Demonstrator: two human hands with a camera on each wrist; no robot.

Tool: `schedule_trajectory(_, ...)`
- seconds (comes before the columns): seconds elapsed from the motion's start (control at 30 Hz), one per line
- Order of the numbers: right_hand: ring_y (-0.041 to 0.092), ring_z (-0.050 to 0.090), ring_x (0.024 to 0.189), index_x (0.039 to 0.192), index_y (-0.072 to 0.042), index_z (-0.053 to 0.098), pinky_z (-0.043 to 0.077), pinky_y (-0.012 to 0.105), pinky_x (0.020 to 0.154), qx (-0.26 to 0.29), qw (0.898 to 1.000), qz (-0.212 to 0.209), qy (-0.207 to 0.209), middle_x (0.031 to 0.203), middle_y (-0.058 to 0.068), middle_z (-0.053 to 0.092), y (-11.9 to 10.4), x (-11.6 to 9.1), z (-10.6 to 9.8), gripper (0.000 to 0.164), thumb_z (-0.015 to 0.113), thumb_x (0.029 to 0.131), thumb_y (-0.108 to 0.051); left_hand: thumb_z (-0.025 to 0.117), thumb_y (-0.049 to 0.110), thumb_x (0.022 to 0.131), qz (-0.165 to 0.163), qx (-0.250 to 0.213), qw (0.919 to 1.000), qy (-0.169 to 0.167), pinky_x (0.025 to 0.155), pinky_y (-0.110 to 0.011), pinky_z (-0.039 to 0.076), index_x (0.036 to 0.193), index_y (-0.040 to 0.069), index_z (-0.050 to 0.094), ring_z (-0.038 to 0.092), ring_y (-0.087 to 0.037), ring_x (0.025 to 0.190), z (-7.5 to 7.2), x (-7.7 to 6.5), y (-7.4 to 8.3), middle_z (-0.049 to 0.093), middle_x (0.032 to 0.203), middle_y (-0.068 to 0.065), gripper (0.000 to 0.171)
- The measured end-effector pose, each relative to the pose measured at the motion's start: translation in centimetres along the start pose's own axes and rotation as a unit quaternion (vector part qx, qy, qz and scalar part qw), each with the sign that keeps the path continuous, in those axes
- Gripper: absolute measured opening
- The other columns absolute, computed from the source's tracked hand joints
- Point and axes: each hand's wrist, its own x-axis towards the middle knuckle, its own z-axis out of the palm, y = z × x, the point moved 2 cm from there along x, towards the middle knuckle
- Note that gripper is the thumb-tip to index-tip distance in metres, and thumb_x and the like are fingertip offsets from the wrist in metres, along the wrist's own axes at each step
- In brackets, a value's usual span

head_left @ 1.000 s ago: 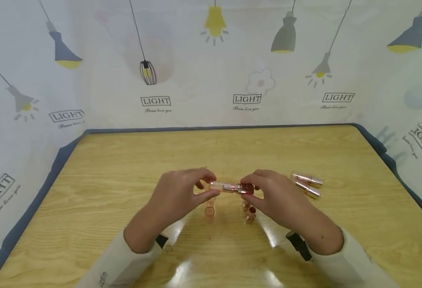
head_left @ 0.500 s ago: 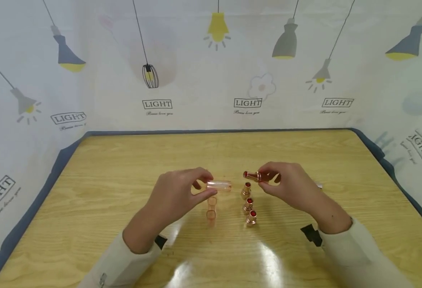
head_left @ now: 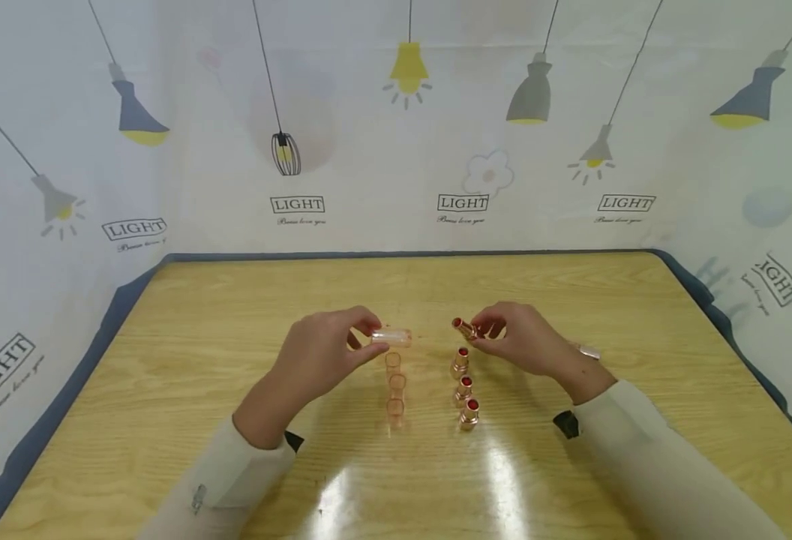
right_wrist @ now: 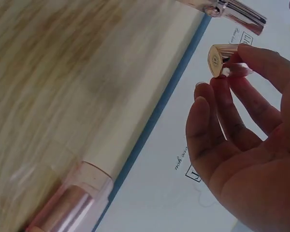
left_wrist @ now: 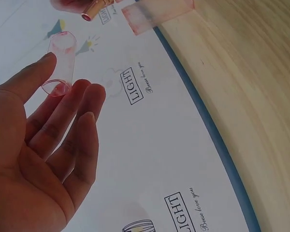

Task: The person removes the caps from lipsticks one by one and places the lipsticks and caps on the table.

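Observation:
In the head view my left hand [head_left: 318,360] pinches a clear pinkish lipstick cap [head_left: 396,337], lying sideways between thumb and fingers; the left wrist view shows this cap [left_wrist: 64,63] too. Across from it, my right hand [head_left: 527,341] grips a rose-gold lipstick [head_left: 463,328] by its base, its red end tilted up to the left. The right wrist view shows the flat bottom of that lipstick [right_wrist: 215,62]. Three uncapped lipsticks [head_left: 464,391] stand in a row nearer the person. Three clear caps [head_left: 397,388] stand in a matching row under the left hand.
A capped lipstick [head_left: 589,351] lies partly hidden behind the right wrist; the right wrist view shows a capped lipstick [right_wrist: 70,208] up close. The wooden table [head_left: 247,300] meets a lamp-patterned cloth [head_left: 369,172] along its back and sides.
The lipstick and its clear cap were joined between both hands, then were pulled apart. Since then the left hand shifted slightly left, and the lipstick's red end tilted further up.

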Motion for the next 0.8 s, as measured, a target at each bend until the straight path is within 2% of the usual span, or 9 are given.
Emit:
schedule_trajectory(0.17, 0.013, 0.063, 0.082, 0.105, -0.010, 0.074, 0.051, 0.027, 0.067, 0.004, 1.000, 0.011, -0.024, 0.094, 0.001, 0.072, 0.7, 0.7, 0.8, 0.017, 0.075, 0.091, -0.019, 0.075, 0.042, 0.089, -0.022, 0.006, 0.9994, -0.027, 0.060, -0.027, 0.051, 0.106, 0.021, 0.070, 0.069, -0.009, 0.074, 0.2, 0.5, -0.9, 0.076, 0.096, 0.003, 0.027)
schedule_trajectory(0.37, 0.011, 0.064, 0.080, 0.105, -0.010, 0.073, 0.052, 0.027, 0.067, 0.016, 0.998, 0.021, -0.052, 0.092, 0.000, 0.073, 1.1, 1.3, 1.6, 0.017, 0.076, 0.090, -0.017, 0.073, 0.042, 0.090, -0.037, 0.003, 0.9981, -0.049, 0.063, -0.028, 0.053, 0.107, 0.020, 0.069, 0.069, -0.009, 0.073, 0.6, 0.5, -1.3, 0.076, 0.098, 0.002, 0.028)
schedule_trajectory(0.5, 0.011, 0.065, 0.081, 0.104, -0.010, 0.073, 0.053, 0.030, 0.071, 0.009, 0.998, 0.019, -0.061, 0.091, 0.000, 0.072, 1.2, 1.4, 1.9, 0.016, 0.076, 0.089, -0.014, 0.073, 0.042, 0.091, -0.051, -0.002, 0.9965, -0.066, 0.064, -0.028, 0.053, 0.107, 0.019, 0.068, 0.069, -0.009, 0.074, 1.1, 0.4, -1.3, 0.076, 0.100, 0.001, 0.029)
schedule_trajectory(0.67, 0.014, 0.067, 0.086, 0.106, -0.008, 0.072, 0.056, 0.035, 0.079, 0.002, 0.998, 0.012, -0.065, 0.094, 0.001, 0.073, 1.3, 1.6, 2.0, 0.018, 0.076, 0.089, -0.011, 0.072, 0.043, 0.091, -0.051, -0.002, 0.9966, -0.064, 0.062, -0.027, 0.052, 0.107, 0.018, 0.066, 0.069, -0.008, 0.073, 1.3, 0.3, -1.4, 0.076, 0.100, 0.000, 0.030)
schedule_trajectory(0.8, 0.015, 0.067, 0.088, 0.107, -0.008, 0.072, 0.056, 0.036, 0.081, 0.009, 0.997, 0.013, -0.073, 0.095, 0.002, 0.073, 1.5, 1.8, 2.3, 0.018, 0.075, 0.089, -0.011, 0.072, 0.042, 0.092, -0.054, -0.006, 0.9964, -0.065, 0.062, -0.028, 0.052, 0.106, 0.017, 0.065, 0.069, -0.009, 0.073, 1.4, 0.2, -1.5, 0.076, 0.101, -0.001, 0.030)
